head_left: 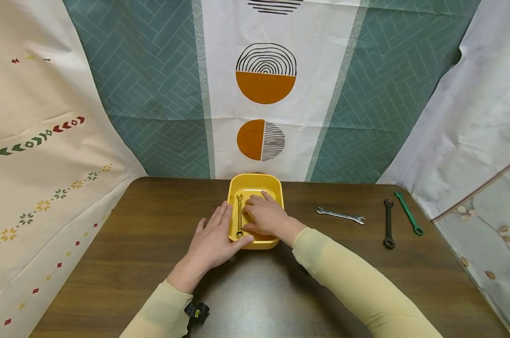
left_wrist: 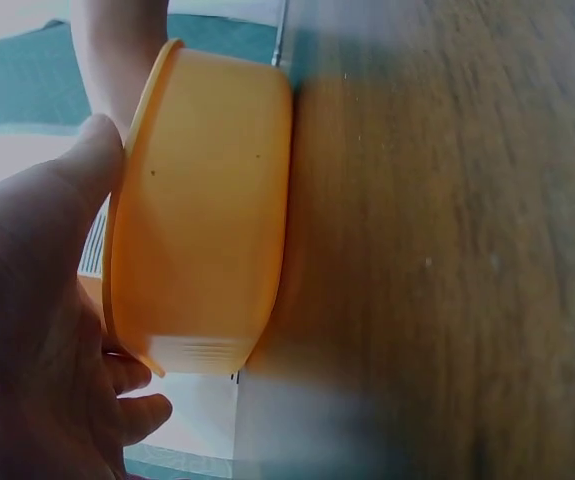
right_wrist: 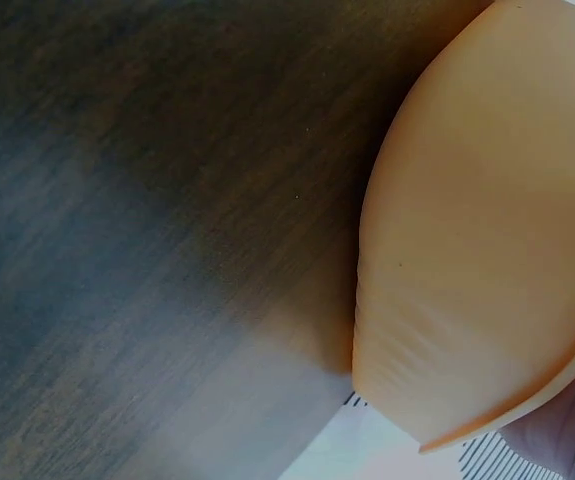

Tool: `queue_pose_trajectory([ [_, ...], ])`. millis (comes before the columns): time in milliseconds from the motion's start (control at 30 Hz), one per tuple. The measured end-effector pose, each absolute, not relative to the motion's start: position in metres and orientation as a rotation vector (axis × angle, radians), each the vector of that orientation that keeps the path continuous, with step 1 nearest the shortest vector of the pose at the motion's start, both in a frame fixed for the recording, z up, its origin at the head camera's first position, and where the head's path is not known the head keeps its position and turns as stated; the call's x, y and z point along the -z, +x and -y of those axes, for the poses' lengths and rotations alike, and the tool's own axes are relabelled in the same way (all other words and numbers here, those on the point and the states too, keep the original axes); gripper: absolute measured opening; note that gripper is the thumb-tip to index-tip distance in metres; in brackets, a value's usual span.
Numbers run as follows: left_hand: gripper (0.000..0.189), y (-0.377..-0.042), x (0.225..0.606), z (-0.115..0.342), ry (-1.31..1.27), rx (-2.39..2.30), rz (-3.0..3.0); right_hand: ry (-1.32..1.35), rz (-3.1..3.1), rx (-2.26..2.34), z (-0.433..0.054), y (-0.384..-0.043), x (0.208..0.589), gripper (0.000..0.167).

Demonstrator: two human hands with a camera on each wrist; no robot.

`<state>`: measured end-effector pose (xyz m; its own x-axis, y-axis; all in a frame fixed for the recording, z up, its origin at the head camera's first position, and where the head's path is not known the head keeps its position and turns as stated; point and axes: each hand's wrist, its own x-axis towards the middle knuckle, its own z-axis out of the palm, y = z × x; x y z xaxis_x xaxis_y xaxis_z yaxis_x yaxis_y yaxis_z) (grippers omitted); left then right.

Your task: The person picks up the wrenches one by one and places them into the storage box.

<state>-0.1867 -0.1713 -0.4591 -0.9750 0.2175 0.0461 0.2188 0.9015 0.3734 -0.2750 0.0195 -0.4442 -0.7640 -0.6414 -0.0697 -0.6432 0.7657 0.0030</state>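
A yellow plastic tray (head_left: pixel 256 176) stands at the far middle of the table, with a combination wrench (head_left: pixel 239 213), gold-looking, lying lengthwise along its left side. My left hand (head_left: pixel 214 241) rests at the tray's left rim, fingers extended along it and thumb reaching over the near corner. Seen from the left wrist, that thumb lies along the rim of the tray (left_wrist: pixel 202 200). Inside the tray is my right hand (head_left: pixel 265 216), its fingers spread and lightly bent, tips just right of the wrench. The right wrist view shows mostly the tray's outer wall (right_wrist: pixel 487 220), with the fingers largely hidden.
To the right of the tray lie a silver open-end wrench (head_left: pixel 340 215), a black wrench (head_left: pixel 388 224) and a green wrench (head_left: pixel 409 213) near the table's right edge. Patterned cloth (head_left: pixel 162 94) hangs behind the brown wooden table (head_left: pixel 111 272).
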Motion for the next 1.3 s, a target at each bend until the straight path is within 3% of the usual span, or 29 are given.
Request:
queue_pose_trajectory([
  [433,0.119,-0.188,0.459,0.168,-0.353,0.579,3.064,-1.049,-2.955,-0.050,-0.022,-0.277,0.447,0.057],
  [1300,0.120,-0.186,0.459,0.169,-0.360,0.554,3.039,-1.069,-3.091,-0.026,-0.047,-0.269,0.438,0.078],
])
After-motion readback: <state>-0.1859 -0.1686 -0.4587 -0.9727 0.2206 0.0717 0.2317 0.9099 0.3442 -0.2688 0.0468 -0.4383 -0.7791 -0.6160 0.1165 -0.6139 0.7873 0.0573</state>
